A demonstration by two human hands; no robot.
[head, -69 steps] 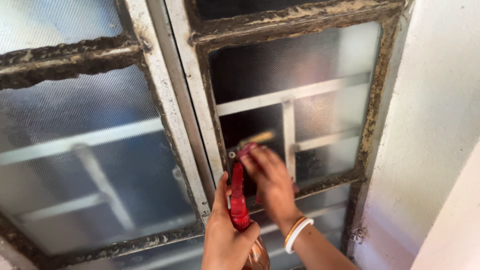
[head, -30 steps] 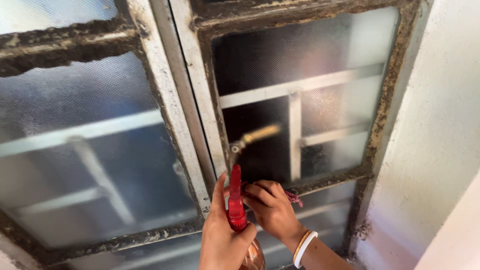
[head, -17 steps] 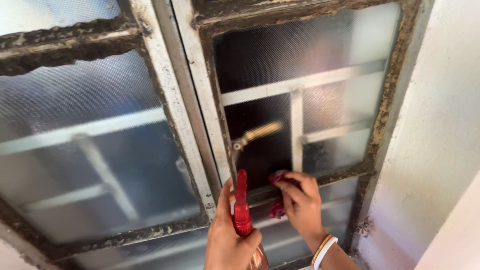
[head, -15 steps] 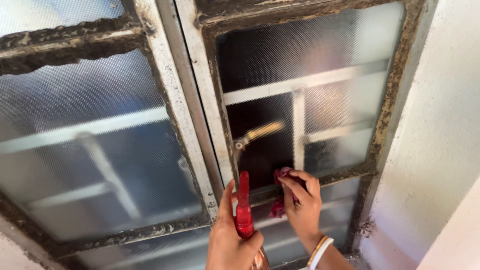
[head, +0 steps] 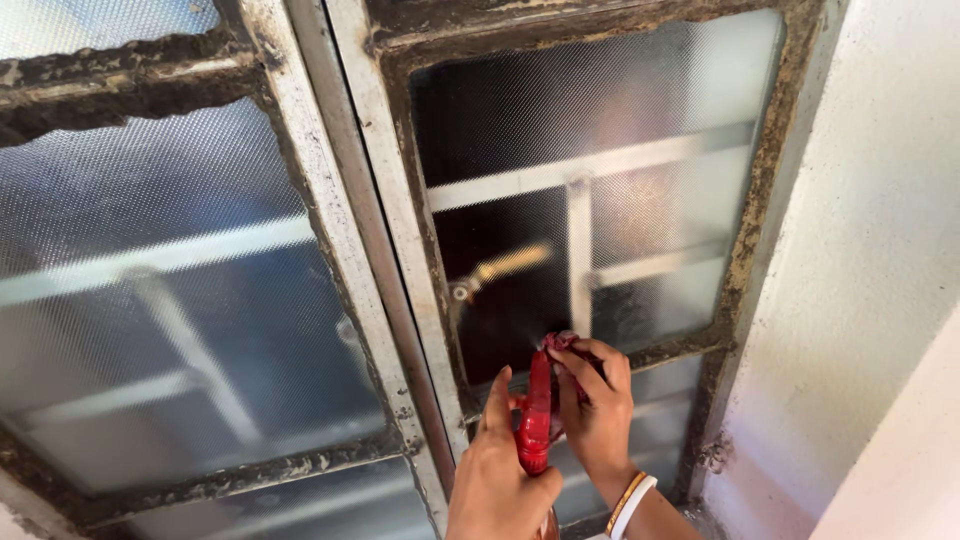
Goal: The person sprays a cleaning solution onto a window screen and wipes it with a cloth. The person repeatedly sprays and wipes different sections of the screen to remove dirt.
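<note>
My left hand (head: 497,478) grips a red spray bottle head (head: 537,412), its nozzle pointing up at the frosted window pane (head: 600,170). Close beside the sprayer, my right hand (head: 597,406) holds a bunched dark red cloth (head: 560,343) against the glass low on the pane. A white and orange bangle (head: 630,497) sits on the right wrist. A brass latch handle (head: 500,268) shows behind the glass just above the hands.
A grimy, paint-chipped metal window frame (head: 395,250) divides the panes. Another frosted pane (head: 170,280) fills the left side. A white plastered wall (head: 880,250) runs down the right. Window bars show through the glass.
My right hand with the cloth came down from beside the latch handle, swung out to the right, then moved back left next to the sprayer. The left hand stayed almost still.
</note>
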